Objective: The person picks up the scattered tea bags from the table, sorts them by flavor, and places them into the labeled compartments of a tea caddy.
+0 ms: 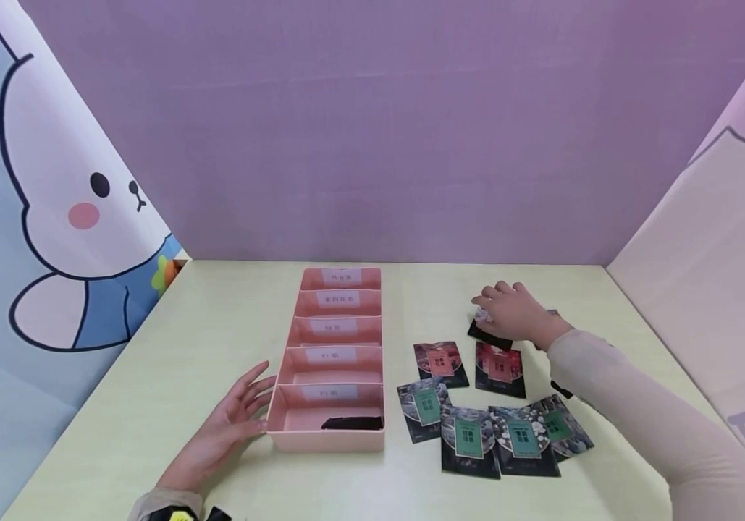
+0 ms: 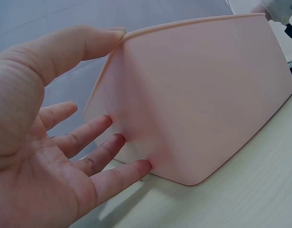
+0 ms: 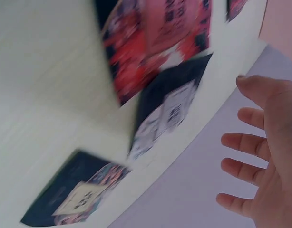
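Note:
A pink divided box (image 1: 326, 441) stands on the table, with paper labels on its compartment walls and a black packet (image 1: 352, 423) in the nearest compartment. My left hand (image 1: 235, 416) is at its near left corner; in the left wrist view the thumb (image 2: 98, 43) rests on the rim and fingertips touch the side wall. My right hand (image 1: 517, 312) hovers over a black tea sachet with a pale label (image 3: 174, 111), partly hidden in the head view. Its fingers are spread with nothing between them. A red-labelled sachet (image 1: 499, 370) lies just nearer, touching the pale-labelled one.
Another red-labelled sachet (image 1: 440, 364) lies right of the box. Several green-labelled sachets (image 1: 470, 441) lie in an overlapping row at the front. A cream-labelled sachet (image 3: 77, 192) shows in the right wrist view. A purple backdrop (image 1: 398, 145) rises behind the table.

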`<state>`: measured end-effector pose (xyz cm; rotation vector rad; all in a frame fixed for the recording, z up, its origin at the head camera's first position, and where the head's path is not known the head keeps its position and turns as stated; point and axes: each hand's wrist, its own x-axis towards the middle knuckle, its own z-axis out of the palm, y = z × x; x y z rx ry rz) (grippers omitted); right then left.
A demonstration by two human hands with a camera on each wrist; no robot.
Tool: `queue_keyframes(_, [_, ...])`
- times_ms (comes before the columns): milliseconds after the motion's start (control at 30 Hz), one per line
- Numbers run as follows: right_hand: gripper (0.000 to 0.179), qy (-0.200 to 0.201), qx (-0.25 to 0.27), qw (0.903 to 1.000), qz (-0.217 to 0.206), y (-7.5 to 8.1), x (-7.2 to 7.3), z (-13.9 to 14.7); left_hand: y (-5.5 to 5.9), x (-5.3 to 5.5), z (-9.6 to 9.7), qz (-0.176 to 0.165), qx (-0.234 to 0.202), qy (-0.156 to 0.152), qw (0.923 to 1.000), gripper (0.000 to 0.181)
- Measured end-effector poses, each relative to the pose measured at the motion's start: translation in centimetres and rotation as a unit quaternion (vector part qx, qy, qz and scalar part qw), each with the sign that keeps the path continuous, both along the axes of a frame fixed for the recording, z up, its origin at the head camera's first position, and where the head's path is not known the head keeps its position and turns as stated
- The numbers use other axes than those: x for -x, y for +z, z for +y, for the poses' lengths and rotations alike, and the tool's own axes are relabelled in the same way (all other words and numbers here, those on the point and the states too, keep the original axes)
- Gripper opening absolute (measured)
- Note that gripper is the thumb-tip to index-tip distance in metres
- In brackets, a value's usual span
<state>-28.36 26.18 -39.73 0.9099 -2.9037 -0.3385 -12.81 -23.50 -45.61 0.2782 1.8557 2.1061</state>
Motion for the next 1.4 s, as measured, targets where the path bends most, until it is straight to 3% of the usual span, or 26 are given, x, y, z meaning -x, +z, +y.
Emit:
queue_keyframes(300, [0.066, -0.076, -0.003, 0.9952, -0.062, -0.8, 0.7, 2.2, -0.1, 0.0, -0.2, -0.004, -0.003, -0.004, 1.0000, 0.082])
queue_keyframes(600, [0.077, -0.101, 0.021, 0.9896, -0.100, -1.1, 1.3, 3.8, 0.0, 0.0, -0.1, 0.002, -0.009, -0.006, 0.9999, 0.084])
queue_keyframes(833, [0.072, -0.110, 0.074, 0.9789, -0.155, -1.2, 1.5, 3.9, -0.1, 0.0, -0.3, -0.005, -0.003, -0.003, 1.0000, 0.085])
queue_keyframes(1033, [0.070, -0.113, 0.086, 0.9746, -0.174, -1.4, 2.3, 3.7, -0.2, 0.0, -0.3, 0.003, -0.010, -0.006, 0.9999, 0.083])
queue_keyframes(1200, [0.069, -0.121, 0.129, 0.9613, -0.211, -1.4, 2.8, 3.6, -0.4, 0.1, -0.4, 0.010, -0.017, -0.013, 0.9997, 0.081])
queue_keyframes(1400, [0.073, -0.151, 0.195, 0.9357, -0.252, -1.5, 3.2, 3.3, -0.4, 0.1, -0.4, 0.012, -0.012, -0.016, 0.9997, 0.082])
